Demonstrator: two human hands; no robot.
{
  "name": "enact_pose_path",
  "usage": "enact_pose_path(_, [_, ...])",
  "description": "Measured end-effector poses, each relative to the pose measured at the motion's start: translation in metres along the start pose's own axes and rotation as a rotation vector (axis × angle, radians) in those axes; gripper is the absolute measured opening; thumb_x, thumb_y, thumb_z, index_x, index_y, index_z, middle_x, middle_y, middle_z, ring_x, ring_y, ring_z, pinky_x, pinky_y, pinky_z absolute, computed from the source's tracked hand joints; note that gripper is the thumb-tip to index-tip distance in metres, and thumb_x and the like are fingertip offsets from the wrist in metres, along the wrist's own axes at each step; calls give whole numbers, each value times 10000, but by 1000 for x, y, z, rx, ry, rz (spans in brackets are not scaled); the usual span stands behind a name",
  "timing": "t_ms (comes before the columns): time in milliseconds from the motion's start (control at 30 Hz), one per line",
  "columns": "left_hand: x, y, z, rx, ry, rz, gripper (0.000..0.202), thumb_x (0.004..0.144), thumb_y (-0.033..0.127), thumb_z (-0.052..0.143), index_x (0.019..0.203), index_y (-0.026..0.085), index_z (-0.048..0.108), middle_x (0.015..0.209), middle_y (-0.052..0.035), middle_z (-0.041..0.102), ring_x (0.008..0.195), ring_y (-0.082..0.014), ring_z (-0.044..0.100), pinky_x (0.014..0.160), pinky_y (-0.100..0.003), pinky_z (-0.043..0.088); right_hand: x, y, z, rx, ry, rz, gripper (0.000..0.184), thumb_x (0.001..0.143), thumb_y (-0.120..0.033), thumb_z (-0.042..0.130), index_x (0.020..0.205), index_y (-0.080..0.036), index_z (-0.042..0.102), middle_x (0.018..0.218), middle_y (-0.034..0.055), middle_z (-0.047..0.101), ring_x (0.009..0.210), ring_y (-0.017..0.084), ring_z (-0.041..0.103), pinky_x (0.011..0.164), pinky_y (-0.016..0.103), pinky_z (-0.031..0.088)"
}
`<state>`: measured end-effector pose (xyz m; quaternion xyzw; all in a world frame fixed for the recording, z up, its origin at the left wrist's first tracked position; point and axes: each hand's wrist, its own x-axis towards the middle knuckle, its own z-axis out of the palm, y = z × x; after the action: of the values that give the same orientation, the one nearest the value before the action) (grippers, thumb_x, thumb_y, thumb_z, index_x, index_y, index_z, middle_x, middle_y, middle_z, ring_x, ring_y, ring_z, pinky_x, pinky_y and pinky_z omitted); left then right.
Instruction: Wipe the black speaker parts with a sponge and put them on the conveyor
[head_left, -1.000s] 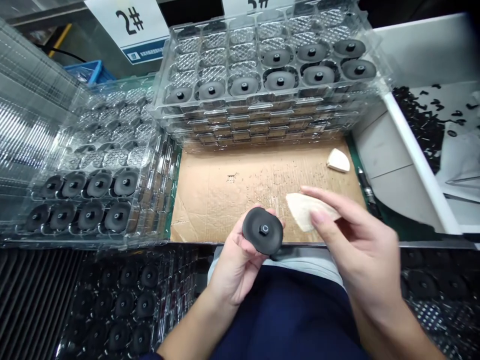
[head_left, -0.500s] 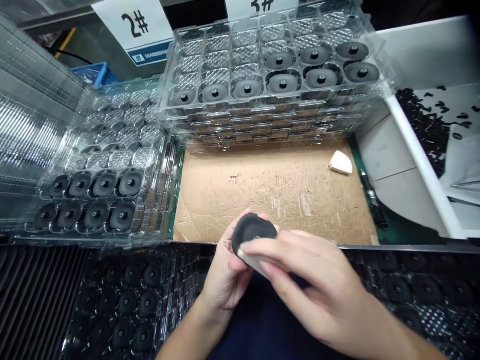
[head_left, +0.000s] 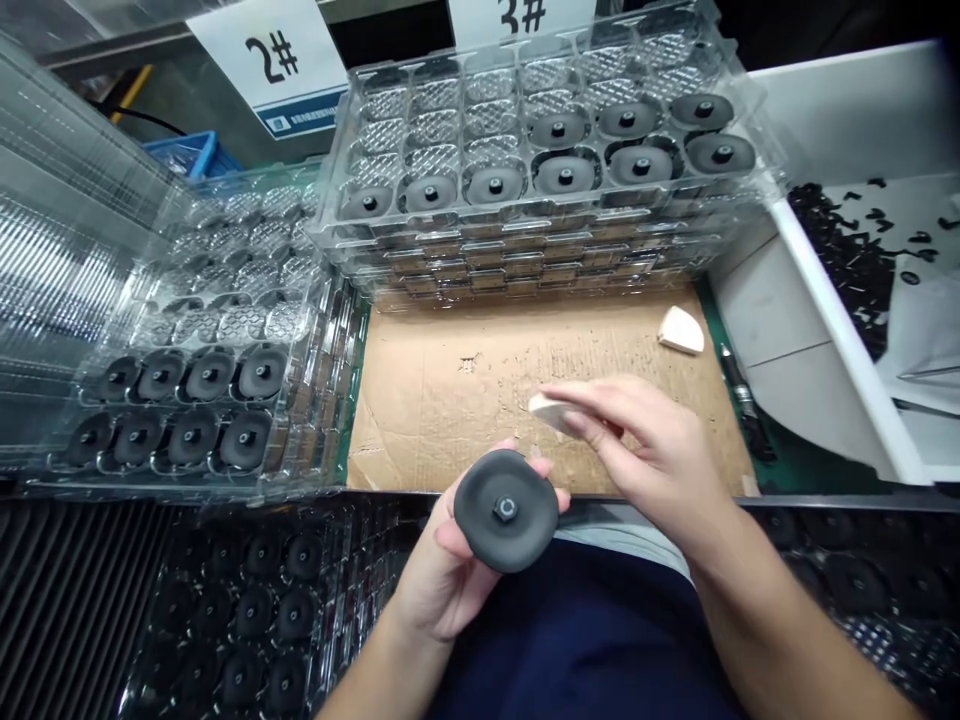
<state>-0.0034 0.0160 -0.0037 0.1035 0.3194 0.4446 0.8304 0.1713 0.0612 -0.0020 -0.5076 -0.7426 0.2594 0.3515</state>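
Clear plastic trays point(head_left: 480, 225) crowd the bench point(head_left: 795, 460) in a tall stack at the back, another stack at the left, and more below the front edge, with "2#" and "3#" signs point(head_left: 270, 60) standing beyond them. Rows of black discs point(head_left: 495, 183) sit in the trays' pockets, and many pockets in the top trays are bare. To the right, a white bin point(head_left: 847, 320) holds a heap of small black scraps point(head_left: 847, 255), and a blue crate point(head_left: 191, 155) shows far off at the left. A scuffed brown cardboard sheet point(head_left: 450, 420) lies in the middle of the bench, with a spare white foam wedge point(head_left: 681, 331) near its far right corner, not far from a dark pen-like tool point(head_left: 742, 400). Above the sheet's front edge, over the person's navy lap point(head_left: 577, 640), the left hand point(head_left: 442, 590) grips one black disc point(head_left: 487, 520) from beneath, its fingers curled around the rim. The right hand point(head_left: 652, 450) has drawn back from that disc, and its thumb and fingers pinch a white foam wedge point(head_left: 551, 412), which now hangs just apart from the disc. This leaves the disc's upper face fully in view, with a small hex stud point(head_left: 506, 509) at its centre.
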Motion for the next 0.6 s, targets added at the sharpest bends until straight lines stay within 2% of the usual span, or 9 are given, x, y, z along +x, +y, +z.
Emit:
enact_pose_path(67, [0,2,-5,-59,-72,4,557,577,450,799,1086,262,672,1085,-14,723,972,-216,684,891,-282,505,-20,23,19,18,-23,156,237,918,-226,474,1074,-201,651,909,43,695,802,159,619,694,288,466])
enact_pose_path(167, [3,4,-6,-85,-111,-5,549,583,434,798,1083,247,672,1082,-10,728,969,-213,688,871,-258,516,-47,49,41,26,-100,219,222,897,-229,468,962,-202,678,819,38,700,726,169,645,648,289,496])
enact_pose_path(233, [5,3,-3,-88,-122,-24,545,580,429,800,1078,244,674,1070,-10,732,957,-212,692,870,-260,519,-52,53,40,38,-87,235,212,898,-224,461,953,-202,664,873,42,710,790,179,662,688,293,511])
enact_pose_path(333, [8,-1,2,-77,-121,-53,554,572,436,802,1075,241,674,1063,-18,731,948,-217,693,880,-280,517,-41,29,13,50,43,271,221,929,-250,434,1075,-218,597,1056,47,680,945,181,639,755,289,500])
enact_pose_path(400, [8,-4,3,-53,-118,-58,560,559,461,801,1056,235,679,1042,-16,731,929,-214,692,888,-295,517,-27,2,-7,47,160,169,242,931,-240,448,1147,-236,558,1092,36,656,964,168,613,762,277,471])
enact_pose_path(433, [8,-6,3,-32,-115,-49,536,558,474,796,1022,228,689,1019,-9,731,927,-207,687,887,-286,515,-20,-12,-15,33,175,30,250,927,-225,459,1158,-233,554,1066,35,658,939,164,607,762,283,451])
enact_pose_path(500, [8,-9,2,15,-105,-16,404,588,468,783,898,220,708,944,21,725,938,-178,668,876,-234,505,-9,-32,-24,21,62,-274,237,937,-201,430,1104,-216,597,914,20,676,777,143,591,686,288,406])
enact_pose_path(533, [8,-10,1,35,-97,5,347,604,453,781,847,216,708,911,30,718,946,-164,658,872,-210,498,-5,-37,-25,17,-29,-362,254,942,-181,401,1067,-206,620,841,12,672,710,134,570,653,290,378])
enact_pose_path(600, [8,-12,-1,68,-80,10,330,599,425,796,828,206,701,882,24,707,948,-165,649,877,-216,496,-1,-42,-23,-25,-159,-334,317,931,-119,355,998,-193,656,744,1,648,634,121,527,614,290,326])
